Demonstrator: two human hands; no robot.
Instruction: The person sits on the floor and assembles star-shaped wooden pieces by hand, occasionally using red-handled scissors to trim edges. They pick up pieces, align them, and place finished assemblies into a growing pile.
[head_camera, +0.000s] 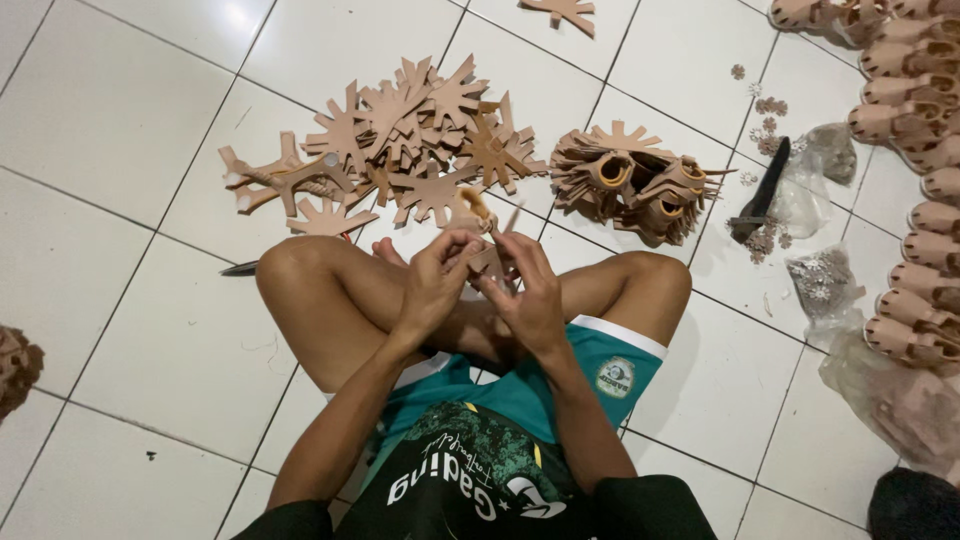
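I sit cross-legged on a white tiled floor. My left hand (437, 280) and my right hand (532, 292) are both closed around one tan, star-shaped leather-like cut piece (484, 232), held above my legs. Its strips stick up between my fingers. Just beyond my knees lies a loose pile of flat tan cut pieces (400, 140). To its right sits a heap of folded, looped tan pieces (635, 180).
A dark hand tool (762, 188) lies at the right among small flower-shaped bits (770, 105) and clear plastic bags (825, 285). Rows of tan sandal parts (915, 130) run down the right edge. A dark blade tip (240, 268) shows by my left knee.
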